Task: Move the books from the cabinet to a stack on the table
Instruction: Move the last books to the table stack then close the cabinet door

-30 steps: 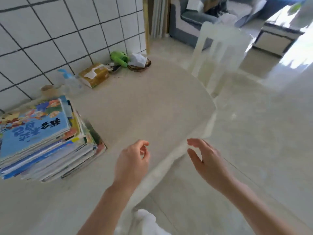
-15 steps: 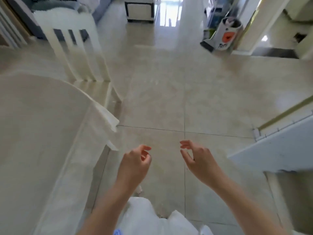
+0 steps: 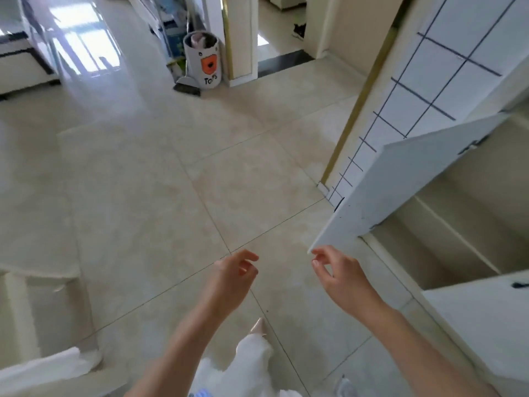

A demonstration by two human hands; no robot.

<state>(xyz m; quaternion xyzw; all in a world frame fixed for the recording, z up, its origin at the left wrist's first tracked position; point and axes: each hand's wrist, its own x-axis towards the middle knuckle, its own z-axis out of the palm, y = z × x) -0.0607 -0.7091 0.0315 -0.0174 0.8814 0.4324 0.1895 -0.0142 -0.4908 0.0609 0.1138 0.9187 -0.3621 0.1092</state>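
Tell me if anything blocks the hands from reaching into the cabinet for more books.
Nothing visible does. The cabinet door hangs swung open, its lower corner just above the right hand, and the shelves behind it lie exposed. Both hands, the left hand too, hold nothing. No books show on the shelves in view.

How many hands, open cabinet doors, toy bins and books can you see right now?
Hands: 2, the left hand and the right hand, both holding nothing
Open cabinet doors: 1
Toy bins: 1
Books: 0 in view
Total: 4
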